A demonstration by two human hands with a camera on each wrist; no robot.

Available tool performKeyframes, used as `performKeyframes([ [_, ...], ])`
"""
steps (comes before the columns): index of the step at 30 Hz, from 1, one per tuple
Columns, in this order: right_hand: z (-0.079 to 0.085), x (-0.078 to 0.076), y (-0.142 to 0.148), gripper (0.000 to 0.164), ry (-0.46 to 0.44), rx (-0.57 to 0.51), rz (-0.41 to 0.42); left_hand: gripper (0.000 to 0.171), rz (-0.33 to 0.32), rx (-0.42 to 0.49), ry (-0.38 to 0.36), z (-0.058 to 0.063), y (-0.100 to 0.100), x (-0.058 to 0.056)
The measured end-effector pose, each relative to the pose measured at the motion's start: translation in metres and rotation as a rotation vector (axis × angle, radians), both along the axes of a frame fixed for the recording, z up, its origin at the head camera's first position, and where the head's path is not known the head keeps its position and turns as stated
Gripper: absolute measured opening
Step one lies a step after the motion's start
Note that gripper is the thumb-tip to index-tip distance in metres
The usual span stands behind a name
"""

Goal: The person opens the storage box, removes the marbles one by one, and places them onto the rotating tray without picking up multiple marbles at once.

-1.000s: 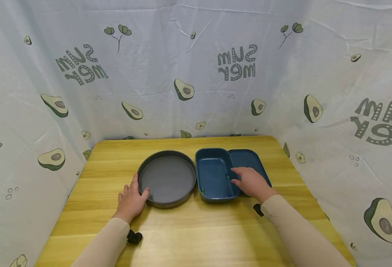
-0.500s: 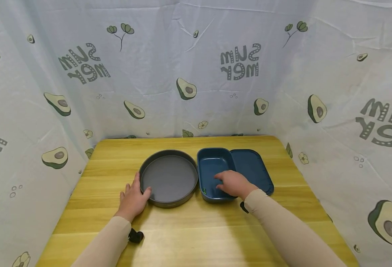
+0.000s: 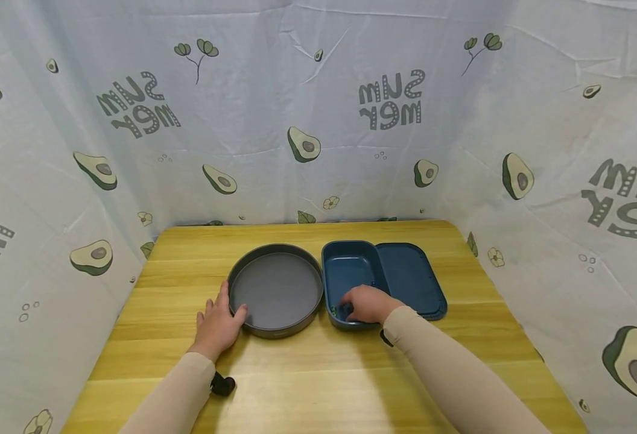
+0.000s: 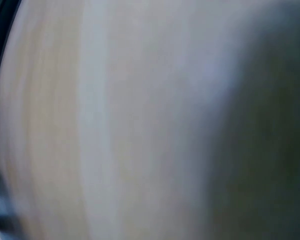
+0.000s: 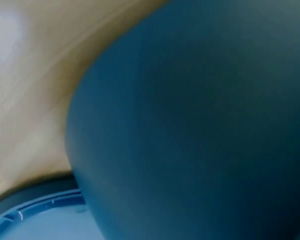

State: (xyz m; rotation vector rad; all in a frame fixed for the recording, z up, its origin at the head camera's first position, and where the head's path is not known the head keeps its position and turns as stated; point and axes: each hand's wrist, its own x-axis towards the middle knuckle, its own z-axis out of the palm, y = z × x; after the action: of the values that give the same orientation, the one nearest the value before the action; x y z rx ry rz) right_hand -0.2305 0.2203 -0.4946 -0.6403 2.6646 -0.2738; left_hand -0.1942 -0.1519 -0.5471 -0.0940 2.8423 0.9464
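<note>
A round dark grey pan [image 3: 275, 292] stands on the table. My left hand [image 3: 218, 325] rests at its left rim, fingers spread along the outside and thumb over the near edge. Touching the pan's right side is a deep blue rectangular container [image 3: 349, 265]. My right hand [image 3: 370, 304] reaches down into its near part, fingers bent, thumb toward the near wall. A small green piece [image 3: 333, 311] lies in the near left corner, close to the fingertips. Whether the fingers pinch something, I cannot tell. In the right wrist view the container's outer wall [image 5: 180, 130] fills most of the picture.
A flat blue lid [image 3: 413, 280] lies right of the container, partly behind its wall. The wooden table [image 3: 307, 380] reaches back to a white curtain [image 3: 253, 120] printed with avocados, which also hangs at both sides. The left wrist view is mostly blurred wood.
My right hand has moved left from the container's right wall, then down toward its near left corner, with the fingers bending. My left hand has stayed at the pan's rim.
</note>
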Motion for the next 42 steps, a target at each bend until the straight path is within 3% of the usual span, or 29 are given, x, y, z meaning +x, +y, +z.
performKeyframes([
  [12,-0.009,-0.003,-0.005,0.022,0.038,0.020,0.036,0.087,0.009,0.016,0.008,0.001,0.003,0.002],
  [18,-0.011,-0.004,-0.003,0.009,0.048,0.013,0.005,0.087,0.008,0.024,0.005,0.003,0.004,0.002],
  [23,-0.011,-0.004,0.000,0.009,0.063,0.023,0.011,0.087,0.006,0.021,0.001,0.003,0.003,0.002],
  [27,-0.006,-0.004,0.002,0.009,0.091,0.022,0.014,0.087,0.004,0.016,0.004,0.002,0.003,0.002],
  [42,0.019,-0.006,0.003,0.011,0.147,-0.087,-0.117,0.087,0.005,0.013,0.012,0.000,0.001,0.000],
])
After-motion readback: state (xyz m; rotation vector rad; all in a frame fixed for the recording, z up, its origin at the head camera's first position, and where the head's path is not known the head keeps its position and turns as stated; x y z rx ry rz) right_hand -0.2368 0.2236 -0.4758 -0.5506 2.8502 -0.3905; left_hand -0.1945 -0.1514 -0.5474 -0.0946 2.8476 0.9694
